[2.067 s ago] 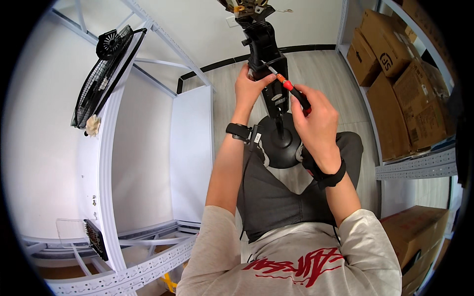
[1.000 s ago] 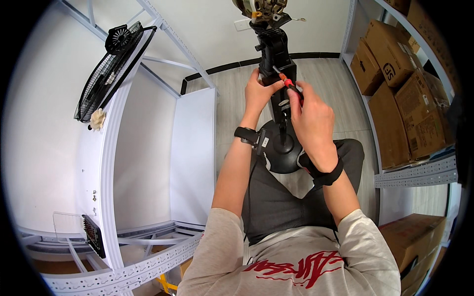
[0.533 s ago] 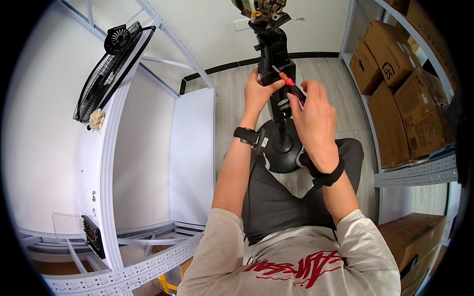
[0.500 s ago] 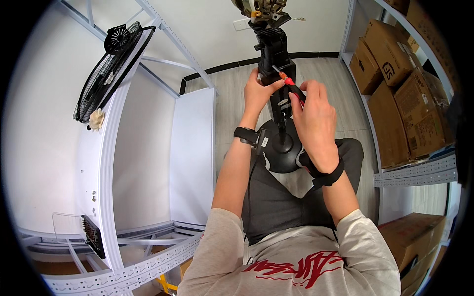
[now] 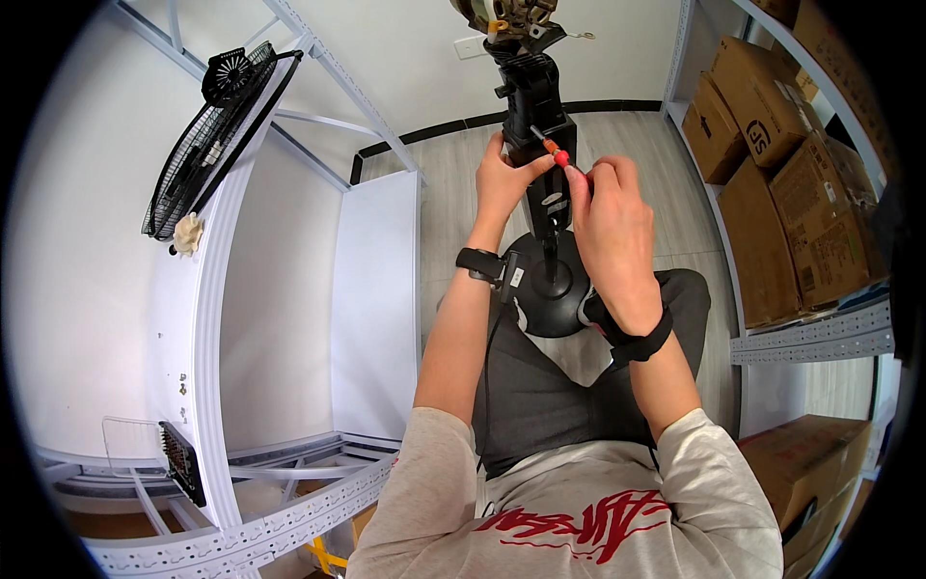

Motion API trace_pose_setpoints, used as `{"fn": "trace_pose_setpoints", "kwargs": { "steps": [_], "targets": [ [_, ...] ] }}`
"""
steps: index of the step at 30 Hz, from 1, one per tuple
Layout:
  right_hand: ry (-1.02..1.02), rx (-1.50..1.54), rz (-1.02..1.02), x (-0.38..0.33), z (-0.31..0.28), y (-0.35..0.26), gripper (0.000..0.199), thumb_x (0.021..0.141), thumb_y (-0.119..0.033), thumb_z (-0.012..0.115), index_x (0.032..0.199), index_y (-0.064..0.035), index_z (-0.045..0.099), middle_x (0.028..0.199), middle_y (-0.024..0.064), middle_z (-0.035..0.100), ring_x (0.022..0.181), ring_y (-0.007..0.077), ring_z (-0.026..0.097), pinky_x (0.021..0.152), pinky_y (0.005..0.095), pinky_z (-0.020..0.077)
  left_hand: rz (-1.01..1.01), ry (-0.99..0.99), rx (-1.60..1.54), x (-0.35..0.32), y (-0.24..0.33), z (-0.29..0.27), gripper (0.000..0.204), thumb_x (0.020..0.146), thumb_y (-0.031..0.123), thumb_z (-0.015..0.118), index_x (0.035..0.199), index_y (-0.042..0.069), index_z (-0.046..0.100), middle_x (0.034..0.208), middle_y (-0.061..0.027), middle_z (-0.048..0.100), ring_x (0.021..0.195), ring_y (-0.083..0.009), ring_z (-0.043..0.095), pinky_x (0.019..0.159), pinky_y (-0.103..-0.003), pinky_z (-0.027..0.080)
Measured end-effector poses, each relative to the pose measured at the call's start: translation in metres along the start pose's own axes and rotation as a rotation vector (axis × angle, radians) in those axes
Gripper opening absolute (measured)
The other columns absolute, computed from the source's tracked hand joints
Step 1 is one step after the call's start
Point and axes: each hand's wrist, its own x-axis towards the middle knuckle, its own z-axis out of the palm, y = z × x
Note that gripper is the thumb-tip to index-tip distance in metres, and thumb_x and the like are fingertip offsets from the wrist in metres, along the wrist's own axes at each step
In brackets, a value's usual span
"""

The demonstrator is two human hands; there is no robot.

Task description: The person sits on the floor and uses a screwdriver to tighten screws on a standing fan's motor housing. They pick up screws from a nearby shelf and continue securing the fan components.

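An upright black stand fan without its grille stands in front of me, its bare motor (image 5: 511,19) at the top and its round base (image 5: 555,307) on the floor between my legs. My left hand (image 5: 499,188) is wrapped around the black fan column (image 5: 533,95) below the motor, thumb across its near side. In my right hand (image 5: 615,227) is a screwdriver (image 5: 561,157) with a red and black handle, mostly covered by the fingers. Its shaft points up and left at the column; whether the tip sits in a screw is too small to tell.
To the left, a white shelf (image 5: 207,318) carries black fan grilles (image 5: 198,145), a cream flower-shaped piece (image 5: 188,234), small metal parts (image 5: 183,384) and a black bit set (image 5: 181,463). Cardboard boxes (image 5: 752,125) fill the rack at the right.
My right fingers have shifted around the screwdriver handle, so less of its black part shows. My left hand keeps its place on the column.
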Motion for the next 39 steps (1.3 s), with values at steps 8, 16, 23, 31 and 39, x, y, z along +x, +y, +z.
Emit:
{"fn": "trace_pose_setpoints", "kwargs": {
  "steps": [8, 16, 23, 31, 39],
  "targets": [
    [0.05, 0.067, -0.013, 0.0, -0.005, -0.005, 0.026, 0.093, -0.02, 0.062, 0.095, 0.0055, 0.057, 0.103, 0.0195, 0.058, 0.071, 0.0392, 0.065, 0.06, 0.0446, 0.054, -0.002, -0.035, -0.088, -0.003, 0.008, 0.0, 0.062, 0.072, 0.013, 0.084, 0.124, 0.002, 0.051, 0.093, -0.0079, 0.07, 0.081, -0.0124, 0.066, 0.071, -0.026, 0.052],
    [-0.022, 0.048, 0.013, -0.001, 0.0, 0.0, 0.026, 0.09, -0.015, 0.065, 0.103, 0.0045, 0.053, 0.105, 0.0197, 0.056, 0.075, 0.0396, 0.065, 0.061, 0.0447, 0.0541, 0.014, 0.034, 0.001, -0.001, -0.001, 0.0, 0.062, 0.065, 0.033, 0.088, 0.111, 0.004, 0.058, 0.08, -0.0053, 0.069, 0.07, -0.0118, 0.066, 0.063, -0.026, 0.05],
    [-0.041, 0.028, 0.025, 0.0, 0.0, 0.0, 0.027, 0.088, -0.016, 0.067, 0.101, 0.0032, 0.053, 0.103, 0.0184, 0.056, 0.076, 0.0401, 0.064, 0.063, 0.0452, 0.0538, 0.004, 0.021, 0.029, -0.004, 0.008, 0.001, 0.061, 0.067, 0.028, 0.088, 0.114, 0.003, 0.057, 0.085, -0.0069, 0.071, 0.075, -0.0124, 0.067, 0.067, -0.026, 0.051],
    [0.006, 0.059, -0.002, 0.0, -0.004, -0.005, 0.025, 0.09, -0.019, 0.066, 0.096, 0.0027, 0.054, 0.098, 0.0185, 0.056, 0.073, 0.04, 0.063, 0.06, 0.0453, 0.0531, -0.012, 0.013, 0.036, -0.006, 0.012, -0.002, 0.058, 0.069, 0.024, 0.087, 0.114, 0.003, 0.057, 0.088, -0.0073, 0.072, 0.079, -0.0133, 0.069, 0.07, -0.026, 0.053],
    [0.088, 0.085, -0.078, -0.001, 0.0, -0.003, 0.025, 0.092, -0.021, 0.063, 0.092, 0.0013, 0.052, 0.094, 0.0199, 0.056, 0.068, 0.0405, 0.062, 0.056, 0.0466, 0.0512, -0.023, 0.0, -0.001, -0.007, 0.015, -0.001, 0.056, 0.071, 0.014, 0.083, 0.118, 0.003, 0.054, 0.084, -0.0063, 0.068, 0.073, -0.0101, 0.062, 0.064, -0.025, 0.048]
  ]
}}
